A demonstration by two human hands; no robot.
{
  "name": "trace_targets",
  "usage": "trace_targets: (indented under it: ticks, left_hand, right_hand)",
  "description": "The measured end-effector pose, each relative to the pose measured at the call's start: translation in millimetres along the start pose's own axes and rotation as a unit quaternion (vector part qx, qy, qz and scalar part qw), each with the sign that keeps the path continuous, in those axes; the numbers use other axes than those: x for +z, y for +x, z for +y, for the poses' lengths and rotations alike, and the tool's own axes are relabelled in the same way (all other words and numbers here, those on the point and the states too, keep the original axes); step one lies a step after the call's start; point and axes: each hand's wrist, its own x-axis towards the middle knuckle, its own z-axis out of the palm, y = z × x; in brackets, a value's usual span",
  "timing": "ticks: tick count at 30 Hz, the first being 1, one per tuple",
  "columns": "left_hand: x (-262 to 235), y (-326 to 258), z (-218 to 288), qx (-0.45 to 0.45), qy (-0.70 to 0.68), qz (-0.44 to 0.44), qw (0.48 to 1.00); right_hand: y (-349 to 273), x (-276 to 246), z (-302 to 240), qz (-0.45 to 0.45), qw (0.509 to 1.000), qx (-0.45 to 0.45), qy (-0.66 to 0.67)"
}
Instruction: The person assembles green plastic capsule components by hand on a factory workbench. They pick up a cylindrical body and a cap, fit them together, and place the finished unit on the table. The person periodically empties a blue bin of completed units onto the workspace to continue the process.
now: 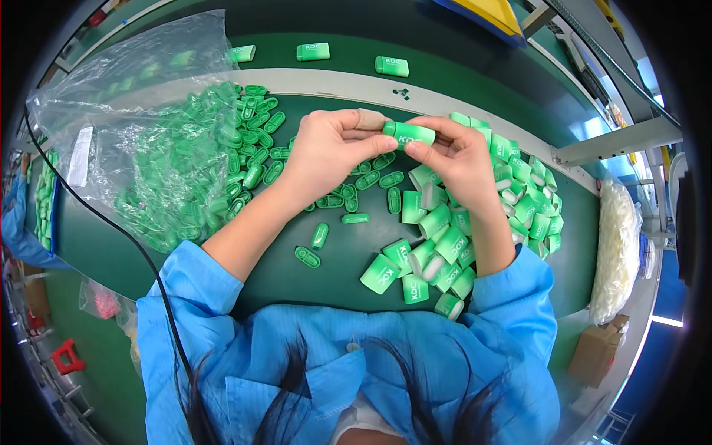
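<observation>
Above the far middle of the table, my two hands hold a small green case [412,134] between them, lying sideways. My left hand [326,148] pinches its darker, cap-like left end; one of its fingers wears a tan wrap. At the lighter, printed right end, the thumb and fingers of my right hand [461,157] are closed. Small oval green caps [343,196] lie scattered below and beside my left hand. Under and beyond my right wrist is a heap of pale-to-dark green hollow shells [437,248], some with white insides showing. Fingers hide parts of the held case.
A clear plastic bag [148,111] spreads over a large pile of green caps at the left. A black cable [111,219] runs down the left side. Along the far belt [341,53] lie three green cases. A yellow tray [486,16] stands at the back, a white-filled bag [615,248] at the right.
</observation>
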Motion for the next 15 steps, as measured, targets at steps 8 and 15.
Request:
trace_targets:
  ticks: [8, 15]
  left_hand:
    - [9.7, -4.4, -5.3, 0.06, -0.005, 0.04, 0.997]
    - [31.0, -24.1, -4.8, 0.14, 0.25, 0.07, 0.955]
  right_hand:
    - [-0.5, 5.2, -4.3, 0.034, 0.999, 0.0, -0.006]
    - [-4.3, 11.6, -4.1, 0.083, 0.994, 0.01, -0.07]
